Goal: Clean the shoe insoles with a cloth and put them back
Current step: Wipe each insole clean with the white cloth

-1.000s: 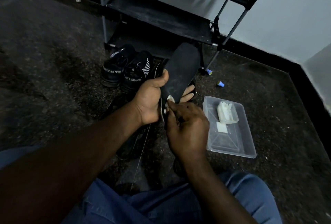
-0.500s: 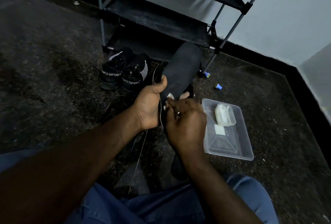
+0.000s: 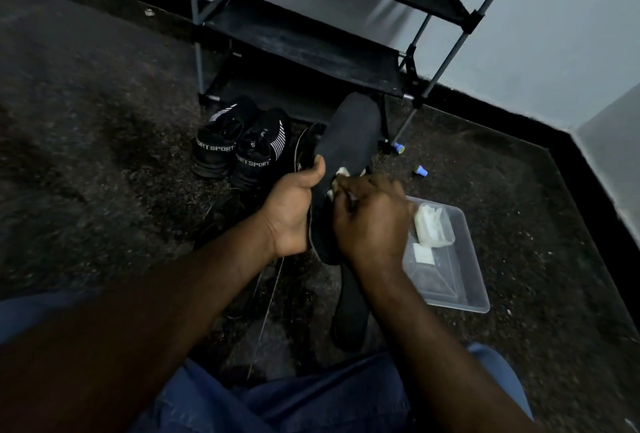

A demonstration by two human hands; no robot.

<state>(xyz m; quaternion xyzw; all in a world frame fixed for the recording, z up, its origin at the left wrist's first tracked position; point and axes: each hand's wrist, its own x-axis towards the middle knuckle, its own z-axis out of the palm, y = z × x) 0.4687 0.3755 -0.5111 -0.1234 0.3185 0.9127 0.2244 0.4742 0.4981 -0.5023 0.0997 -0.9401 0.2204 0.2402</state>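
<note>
A: hands?
B: left hand [image 3: 291, 211] grips the insole [image 3: 349, 141] at its left edge, thumb on the face, insole tilted up off the floor [image 3: 104, 190]. right hand [image 3: 370, 221] pinches a white cloth [image 3: 341, 173] against the insole face.
A: rest?
B: second insole [image 3: 349, 311] flat on the floor under the right wrist. black shoes [image 3: 242, 145] at the shoe rack [image 3: 304, 41] foot. clear tray [image 3: 450, 280] toward the floor's far right corner, white pads [image 3: 433, 228] inside.
</note>
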